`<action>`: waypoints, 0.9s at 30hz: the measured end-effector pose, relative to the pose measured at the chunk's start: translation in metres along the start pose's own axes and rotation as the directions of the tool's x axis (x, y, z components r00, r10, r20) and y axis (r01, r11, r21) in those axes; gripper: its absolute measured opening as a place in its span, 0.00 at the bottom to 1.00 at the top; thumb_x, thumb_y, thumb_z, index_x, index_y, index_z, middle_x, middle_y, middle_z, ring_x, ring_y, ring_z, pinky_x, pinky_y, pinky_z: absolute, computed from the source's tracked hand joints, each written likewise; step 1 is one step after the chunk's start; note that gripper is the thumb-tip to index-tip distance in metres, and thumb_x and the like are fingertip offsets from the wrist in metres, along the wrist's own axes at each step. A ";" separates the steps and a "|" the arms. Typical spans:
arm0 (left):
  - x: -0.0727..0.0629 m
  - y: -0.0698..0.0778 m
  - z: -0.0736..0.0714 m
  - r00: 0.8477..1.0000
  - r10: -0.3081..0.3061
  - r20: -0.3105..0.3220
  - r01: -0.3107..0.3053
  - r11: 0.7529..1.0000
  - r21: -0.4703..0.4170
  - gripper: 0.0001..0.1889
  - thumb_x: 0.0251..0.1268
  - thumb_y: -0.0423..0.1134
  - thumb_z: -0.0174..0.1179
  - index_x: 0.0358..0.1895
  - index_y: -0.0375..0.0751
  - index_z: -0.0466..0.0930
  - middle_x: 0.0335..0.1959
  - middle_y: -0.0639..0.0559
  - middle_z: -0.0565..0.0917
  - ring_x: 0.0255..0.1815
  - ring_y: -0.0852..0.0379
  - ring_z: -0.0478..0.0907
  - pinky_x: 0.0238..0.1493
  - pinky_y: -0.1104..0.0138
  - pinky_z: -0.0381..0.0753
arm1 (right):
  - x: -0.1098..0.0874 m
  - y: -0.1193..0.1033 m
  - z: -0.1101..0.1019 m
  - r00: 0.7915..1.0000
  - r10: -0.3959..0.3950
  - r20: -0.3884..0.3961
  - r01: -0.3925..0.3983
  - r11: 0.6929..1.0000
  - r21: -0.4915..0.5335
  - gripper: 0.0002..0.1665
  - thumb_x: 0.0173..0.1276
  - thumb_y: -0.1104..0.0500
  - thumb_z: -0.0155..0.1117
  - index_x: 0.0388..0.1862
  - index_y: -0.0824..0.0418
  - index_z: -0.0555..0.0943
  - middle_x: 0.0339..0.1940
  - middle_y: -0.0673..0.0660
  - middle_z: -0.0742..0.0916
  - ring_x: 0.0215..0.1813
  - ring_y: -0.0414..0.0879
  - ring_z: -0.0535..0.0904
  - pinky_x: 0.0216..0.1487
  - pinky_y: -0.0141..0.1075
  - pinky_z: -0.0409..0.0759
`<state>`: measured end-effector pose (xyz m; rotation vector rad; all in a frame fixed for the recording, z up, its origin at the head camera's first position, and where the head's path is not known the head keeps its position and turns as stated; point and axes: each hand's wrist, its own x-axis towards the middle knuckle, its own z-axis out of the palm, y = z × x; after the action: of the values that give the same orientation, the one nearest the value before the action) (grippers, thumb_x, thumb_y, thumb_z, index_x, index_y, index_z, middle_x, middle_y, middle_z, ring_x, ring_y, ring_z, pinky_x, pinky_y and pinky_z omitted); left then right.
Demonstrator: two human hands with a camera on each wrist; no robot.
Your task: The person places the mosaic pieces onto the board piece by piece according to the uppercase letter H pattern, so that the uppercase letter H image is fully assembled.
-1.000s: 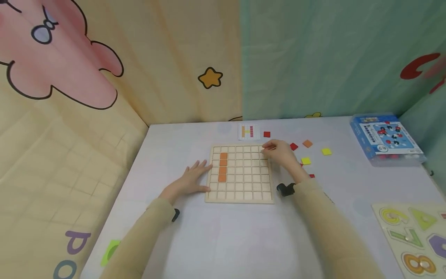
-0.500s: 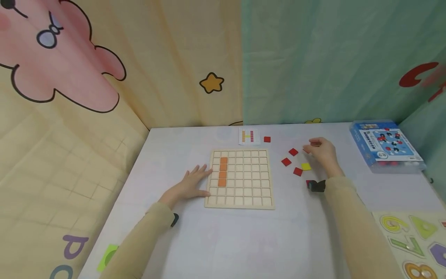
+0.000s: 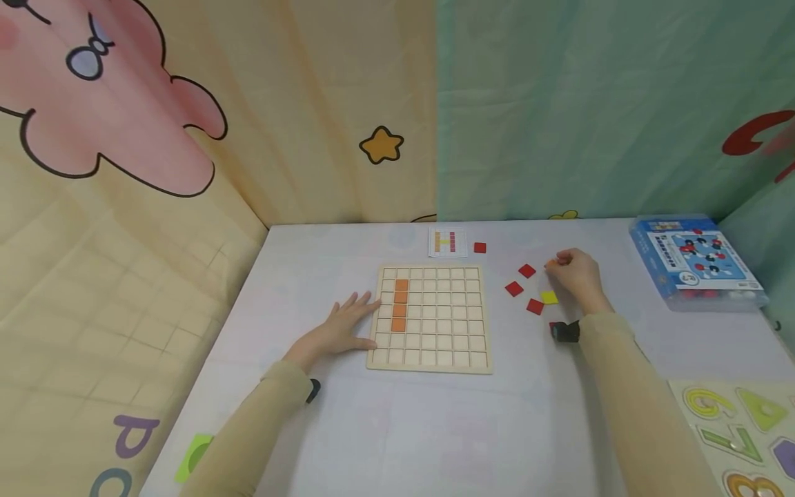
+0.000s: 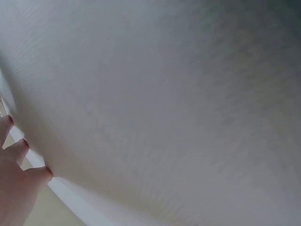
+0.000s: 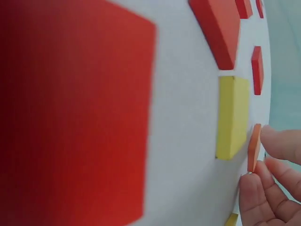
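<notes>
My right hand (image 3: 577, 275) pinches an orange square tile (image 3: 551, 264) between thumb and fingers, among the loose tiles right of the board. In the right wrist view the thumb and fingertips hold the orange tile (image 5: 254, 148) on edge, just beyond a yellow tile (image 5: 233, 117). Fingers spread, my left hand (image 3: 340, 326) lies at the left edge of the wooden grid board (image 3: 430, 371). Its thumb and fingertips reach that edge. Several orange tiles (image 3: 400, 305) form a column in the board's second column from the left. Red tiles (image 3: 514, 288) lie between board and right hand.
Behind the board is a small pattern card (image 3: 448, 243), with a red tile (image 3: 480, 248) beside it. A blue boxed set (image 3: 698, 262) stands at the back right. The number-and-shape board (image 3: 733, 421) lies at front right, and a green piece (image 3: 195, 455) at front left.
My right hand has moved from the board's upper right corner out to the scattered tiles and picked up the orange tile there. The left hand stays at the board's left edge.
</notes>
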<state>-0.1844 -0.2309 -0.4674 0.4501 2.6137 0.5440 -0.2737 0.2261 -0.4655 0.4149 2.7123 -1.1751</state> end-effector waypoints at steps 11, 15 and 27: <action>-0.001 0.001 0.001 1.000 -0.013 0.001 0.013 1.000 0.002 0.48 0.58 0.54 0.68 0.79 0.51 0.51 0.82 0.44 0.44 0.82 0.40 0.33 0.77 0.37 0.33 | -0.002 -0.003 0.001 0.998 0.057 0.029 -0.055 0.996 -0.075 0.25 0.74 0.60 0.56 0.62 0.74 0.69 0.56 0.72 0.74 0.54 0.63 0.69 0.63 0.54 0.75; -0.002 0.000 0.001 1.000 -0.008 0.001 0.008 1.000 0.001 0.48 0.59 0.54 0.68 0.79 0.50 0.51 0.82 0.44 0.44 0.82 0.39 0.33 0.76 0.37 0.33 | -0.004 -0.003 0.002 0.998 0.053 0.039 -0.050 0.996 -0.072 0.23 0.73 0.60 0.55 0.59 0.75 0.70 0.55 0.71 0.75 0.53 0.62 0.69 0.61 0.53 0.76; 0.000 -0.004 0.001 1.000 -0.014 0.007 0.014 1.000 0.011 0.49 0.58 0.55 0.68 0.79 0.52 0.51 0.82 0.45 0.42 0.82 0.40 0.32 0.77 0.37 0.32 | -0.024 -0.020 0.009 0.998 -0.061 0.028 0.056 0.988 0.144 0.25 0.77 0.50 0.54 0.60 0.69 0.75 0.56 0.67 0.80 0.54 0.58 0.78 0.55 0.39 0.78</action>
<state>-0.1846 -0.2339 -0.4696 0.4358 2.6121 0.5226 -0.2570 0.2019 -0.4523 0.3333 2.6392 -1.3851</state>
